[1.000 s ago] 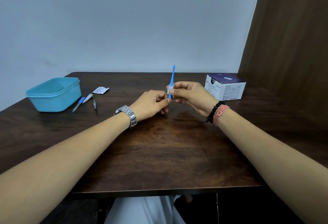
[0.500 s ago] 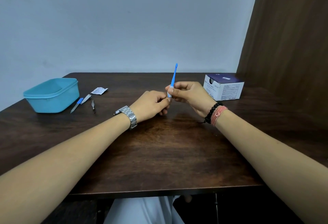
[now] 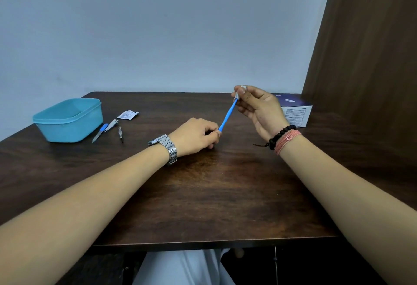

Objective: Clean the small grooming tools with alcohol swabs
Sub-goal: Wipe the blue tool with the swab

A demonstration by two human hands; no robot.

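A thin blue grooming tool (image 3: 228,115) slants above the middle of the dark wooden table (image 3: 203,194). My left hand (image 3: 196,136) pinches its lower end between thumb and fingers. My right hand (image 3: 259,108) is raised above and to the right, pinching a small white alcohol swab (image 3: 239,92) around the tool's upper tip. At the left lie a blue-handled nail file (image 3: 100,133), a metal nail clipper (image 3: 112,124) and small dark tweezers (image 3: 121,134).
A teal plastic tub (image 3: 67,119) stands at the far left. A torn white swab wrapper (image 3: 128,114) lies behind the loose tools. A dark blue and white swab box (image 3: 295,110) sits at the back right, next to a brown wall panel.
My right hand slid the swab up along the blue tool from near its lower end to its tip. The tool tilted from nearly upright to slanting right. The left hand kept its grip.
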